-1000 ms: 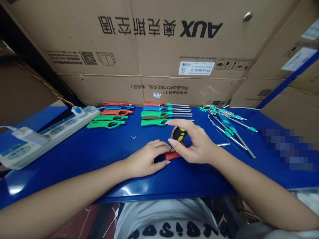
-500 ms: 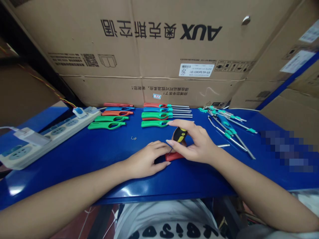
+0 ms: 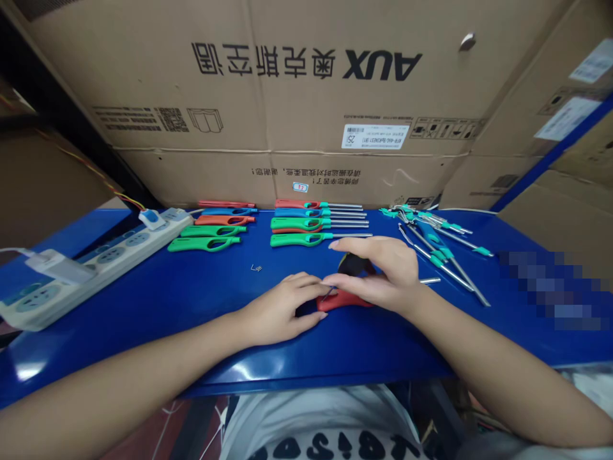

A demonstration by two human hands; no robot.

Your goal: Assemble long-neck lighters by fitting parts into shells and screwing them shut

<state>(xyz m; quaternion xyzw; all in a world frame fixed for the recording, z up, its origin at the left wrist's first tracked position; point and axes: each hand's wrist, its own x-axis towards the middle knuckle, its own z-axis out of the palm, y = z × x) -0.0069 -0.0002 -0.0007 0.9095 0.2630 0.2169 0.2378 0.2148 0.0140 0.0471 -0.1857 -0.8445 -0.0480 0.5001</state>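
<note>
My left hand is closed on the end of a red lighter that lies on the blue table, thumb on the near side and fingers on the far side. My right hand grips a screwdriver with a dark handle. Its thin shaft slants down to the red lighter's end, beside my left fingertips. Where exactly the tip sits is too small to tell. A metal tube sticks out to the right, past my right hand. Several tiny screws lie on the table beyond my left hand.
Several long lighters with metal tubes lie in a row at the back. Left of them are tubeless handles. Loose tubes with green parts lie at the right. A power strip runs along the left; cardboard stands behind.
My right hand has turned, and the screwdriver handle has rolled and tilted to the right within its fingers. My left hand and the red lighter have stayed in place.
</note>
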